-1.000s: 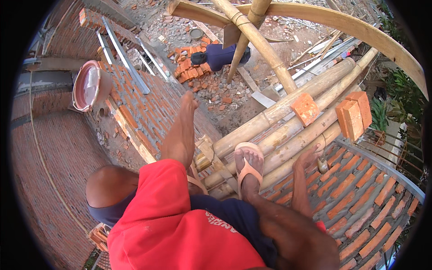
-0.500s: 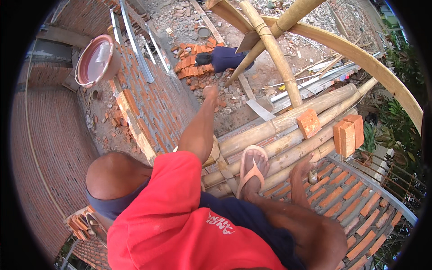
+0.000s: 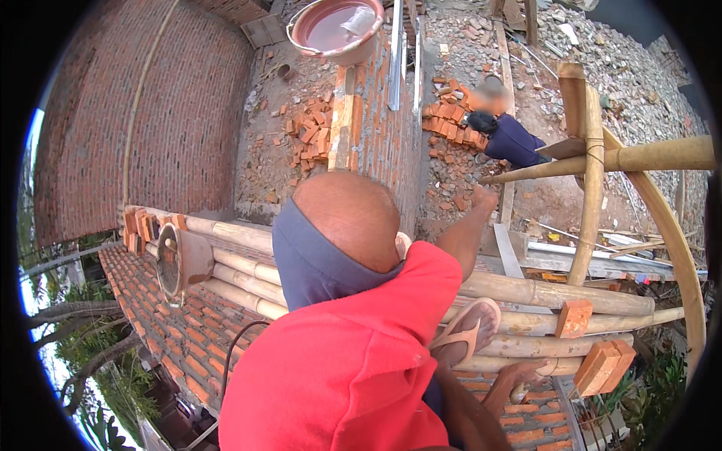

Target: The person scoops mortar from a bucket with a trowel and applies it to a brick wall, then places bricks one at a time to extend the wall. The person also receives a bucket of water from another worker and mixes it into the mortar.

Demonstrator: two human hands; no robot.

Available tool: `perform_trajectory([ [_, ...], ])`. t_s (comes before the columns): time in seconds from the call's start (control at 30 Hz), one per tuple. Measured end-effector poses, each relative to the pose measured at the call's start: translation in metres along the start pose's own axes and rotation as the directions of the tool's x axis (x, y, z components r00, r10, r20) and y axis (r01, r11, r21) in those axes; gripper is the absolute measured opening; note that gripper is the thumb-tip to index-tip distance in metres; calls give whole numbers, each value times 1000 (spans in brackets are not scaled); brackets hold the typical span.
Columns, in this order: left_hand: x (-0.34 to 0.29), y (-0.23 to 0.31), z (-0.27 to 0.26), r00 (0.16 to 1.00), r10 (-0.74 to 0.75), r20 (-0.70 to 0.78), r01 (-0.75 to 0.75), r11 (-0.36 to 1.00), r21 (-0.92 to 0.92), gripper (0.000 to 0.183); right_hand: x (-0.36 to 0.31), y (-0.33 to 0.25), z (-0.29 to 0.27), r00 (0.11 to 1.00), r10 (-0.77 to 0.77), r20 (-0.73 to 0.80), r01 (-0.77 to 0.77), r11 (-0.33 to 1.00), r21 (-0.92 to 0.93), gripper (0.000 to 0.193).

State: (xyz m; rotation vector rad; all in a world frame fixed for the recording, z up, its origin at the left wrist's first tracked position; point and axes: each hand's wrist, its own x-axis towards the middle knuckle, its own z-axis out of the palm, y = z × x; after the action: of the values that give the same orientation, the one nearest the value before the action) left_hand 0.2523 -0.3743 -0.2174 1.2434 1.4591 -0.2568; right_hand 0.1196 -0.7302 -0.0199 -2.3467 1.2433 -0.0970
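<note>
My left arm reaches out in a red sleeve over the drop. At its end my left hand (image 3: pixel 485 198) looks closed, fingers curled, with nothing visible in it; the tip of a bamboo pole (image 3: pixel 553 171) appears just beyond. Low by my right foot, my right hand (image 3: pixel 525 371) rests at the bamboo platform (image 3: pixel 556 346), fingers partly curled. A small tan piece (image 3: pixel 519 392) shows beneath that hand, its kind unclear. One orange brick (image 3: pixel 574 319) lies on the bamboo, and a pair of bricks (image 3: pixel 604 367) stands nearest my right hand.
A blue-grey bucket (image 3: pixel 197 263) sits on the bamboo at left; a reddish tub (image 3: pixel 338 30) stands on a wall top. Below, a person in dark blue (image 3: pixel 514 141) bends beside a brick pile (image 3: pixel 451 120). Bamboo uprights (image 3: pixel 589 203) rise at right. My left knee (image 3: pixel 346 214) blocks part of the view.
My view has swung left, so everything sits farther right and the bucket on the bamboo has come into sight. My left arm stays stretched out; my right hand stays low beside my foot.
</note>
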Motion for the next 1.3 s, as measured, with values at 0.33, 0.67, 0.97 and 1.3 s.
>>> perform_trajectory([
  [0.33, -3, 11, -1, 996, 5, -90, -17, 992, -126, 46, 5, -3, 6, 998, -65, -5, 64, 997, -52, 89],
  [0.67, 12, 20, -13, 981, -192, 13, 174, 855, -489, 83, 3, 10, -18, 998, 31, -50, -33, 999, -42, 89],
  [0.97, 58, 11, -19, 988, -136, 76, 151, 951, -269, 116, 9, 19, -5, 989, 146, 4, -146, 981, 129, 84],
  [1.3, 55, -12, 38, 989, -7, -146, -26, 974, -223, 106, 18, 40, 0, 978, 205, 43, -208, 923, 325, 79],
])
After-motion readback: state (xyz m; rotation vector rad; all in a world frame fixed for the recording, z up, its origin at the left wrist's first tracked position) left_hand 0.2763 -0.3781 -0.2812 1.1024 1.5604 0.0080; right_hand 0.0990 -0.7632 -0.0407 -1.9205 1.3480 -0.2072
